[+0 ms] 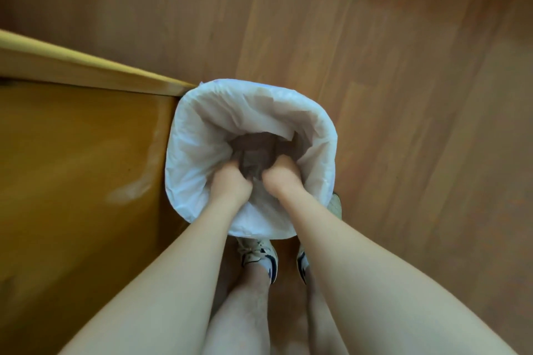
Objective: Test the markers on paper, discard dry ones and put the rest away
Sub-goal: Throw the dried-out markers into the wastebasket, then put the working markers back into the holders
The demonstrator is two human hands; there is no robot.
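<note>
Looking straight down over a waste bin (pixel 323 135) lined with a white plastic bag, centre of the frame, standing on a wood-plank floor (pixel 403 37). Bin touching or just beside the corner of an orange-brown desk (pixel 80 153) filling the left side; pale wooden edge strip of the desk running diagonally from the left edge toward the bin.

Both forearms reaching in from the bottom of the frame, down into the bin. Left hand (pixel 230 181) inside the liner at lower left of the opening, right hand (pixel 278 177) just beside it to the right, the two close together but apart. Fingers of both curled downward, tips buried in the dark crumpled stuff at the bottom of the bag (pixel 253 150). Cannot tell whether either hand grips anything; fingertips hidden, picture soft with motion blur.

Markers: none identifiable. Dark brownish contents in the bin's depth, too blurred to name. Paper likewise not made out.

Below the bin, lower centre: bare legs and two white trainers with dark stripes (pixel 259 256), toes tucked just under the near rim of the bin.
</note>
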